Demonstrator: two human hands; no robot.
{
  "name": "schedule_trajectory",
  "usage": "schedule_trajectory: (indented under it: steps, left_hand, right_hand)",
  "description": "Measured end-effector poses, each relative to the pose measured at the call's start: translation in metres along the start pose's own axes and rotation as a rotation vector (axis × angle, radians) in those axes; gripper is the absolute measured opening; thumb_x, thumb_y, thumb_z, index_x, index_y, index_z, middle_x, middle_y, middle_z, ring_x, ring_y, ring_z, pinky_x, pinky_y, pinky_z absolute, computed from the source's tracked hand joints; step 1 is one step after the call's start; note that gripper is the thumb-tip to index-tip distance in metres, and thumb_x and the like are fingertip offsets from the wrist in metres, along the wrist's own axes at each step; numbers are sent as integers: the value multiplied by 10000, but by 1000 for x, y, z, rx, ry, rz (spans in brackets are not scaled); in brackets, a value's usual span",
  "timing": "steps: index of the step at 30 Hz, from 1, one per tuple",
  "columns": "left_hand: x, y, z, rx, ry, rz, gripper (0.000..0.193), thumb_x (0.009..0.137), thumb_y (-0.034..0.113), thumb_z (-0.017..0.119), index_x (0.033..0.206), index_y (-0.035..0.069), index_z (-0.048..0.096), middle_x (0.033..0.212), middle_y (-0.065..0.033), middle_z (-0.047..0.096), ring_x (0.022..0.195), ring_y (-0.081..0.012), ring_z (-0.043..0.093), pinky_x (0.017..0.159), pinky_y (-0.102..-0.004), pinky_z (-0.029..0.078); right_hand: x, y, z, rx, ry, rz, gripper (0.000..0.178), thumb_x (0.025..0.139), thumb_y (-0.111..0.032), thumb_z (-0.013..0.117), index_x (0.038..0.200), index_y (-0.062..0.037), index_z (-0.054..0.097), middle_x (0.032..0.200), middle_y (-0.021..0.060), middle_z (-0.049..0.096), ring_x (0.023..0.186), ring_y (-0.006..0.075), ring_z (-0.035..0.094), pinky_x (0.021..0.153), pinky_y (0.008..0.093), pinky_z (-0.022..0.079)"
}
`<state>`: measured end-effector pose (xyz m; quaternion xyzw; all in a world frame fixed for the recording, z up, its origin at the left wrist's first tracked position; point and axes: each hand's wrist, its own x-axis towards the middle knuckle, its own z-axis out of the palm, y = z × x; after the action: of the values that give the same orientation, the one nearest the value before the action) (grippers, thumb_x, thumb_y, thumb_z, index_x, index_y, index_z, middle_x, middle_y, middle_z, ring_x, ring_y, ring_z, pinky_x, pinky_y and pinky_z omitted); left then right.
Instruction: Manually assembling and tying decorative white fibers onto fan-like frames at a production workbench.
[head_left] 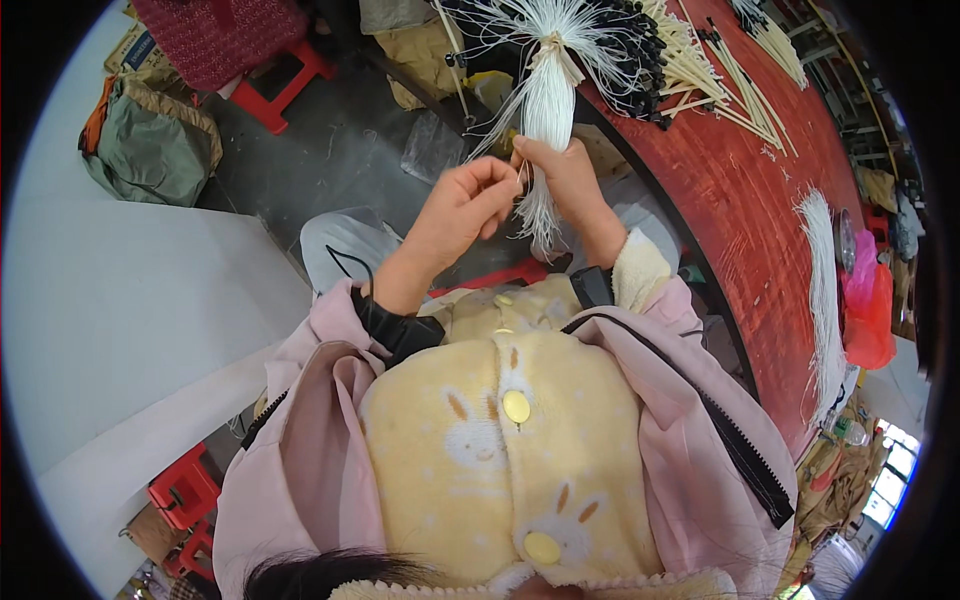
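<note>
Red wooden surface (730,240) alongside; at its edge I see the right hand (570,180) gripping a white-cord bundle (548,105), already tied, lower ends loose; the left hand (458,212) apparently pinches one fine strand (521,180); another white-cord hank (822,290) lies unhandled.

We are seeing silky white cords (548,105), a glossy, scuffed red table (712,215), a fluffy cloth shirt (430,400), a smooth plastic stool (276,110) and a thin, shiny plastic bag (869,325).

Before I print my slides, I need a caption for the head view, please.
Right hand gripping white strings beside a red table, left hand curled close by.
</note>
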<state>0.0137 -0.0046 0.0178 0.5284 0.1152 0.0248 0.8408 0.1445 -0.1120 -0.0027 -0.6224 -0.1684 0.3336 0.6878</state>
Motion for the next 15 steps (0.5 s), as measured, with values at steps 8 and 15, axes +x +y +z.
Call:
schedule_trajectory:
  steps: [8,15]
  left_hand:
    - [45,-4,-2,-88,323,184,124,868,129,607,854,12,645,692,7,594,570,-73,546,472,-198,408]
    - [34,-24,-21,728,442,537,66,794,89,641,777,26,647,704,-79,623,607,-172,605,532,-296,467]
  right_hand:
    - [2,7,0,-128,34,-28,180,836,-169,595,729,-28,629,635,15,595,523,67,509,482,217,372]
    - [3,7,-2,-144,7,-19,178,830,-155,591,701,-35,613,613,9,584,491,64,489,473,215,365]
